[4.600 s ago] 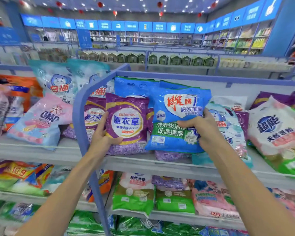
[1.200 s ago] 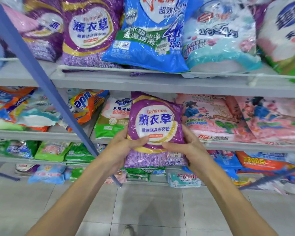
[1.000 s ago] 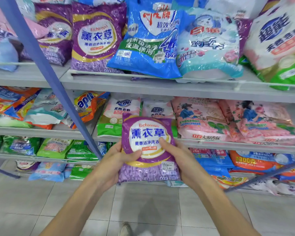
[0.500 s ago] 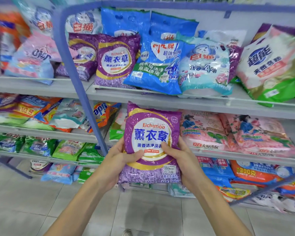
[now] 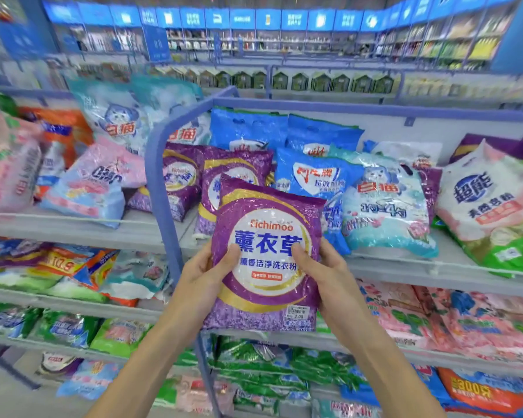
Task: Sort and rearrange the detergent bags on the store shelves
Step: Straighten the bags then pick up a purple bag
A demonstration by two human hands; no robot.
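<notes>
I hold a purple Eichimoo lavender detergent bag upright in front of the top shelf. My left hand grips its left edge and my right hand grips its right edge, thumbs on the front. Right behind it two more purple Eichimoo bags lean on the top shelf. To their right stand a blue bag and a pale turquoise bag.
A blue shelf upright runs down just left of my hands. A white, pink and green bag lies at the right of the top shelf. Pink bags fill the shelf below, green bags the lower left. More aisles stand behind.
Both hands have lifted the purple bag from the lower shelf level up to the top shelf, in front of the matching purple bags. My view has tilted upward.
</notes>
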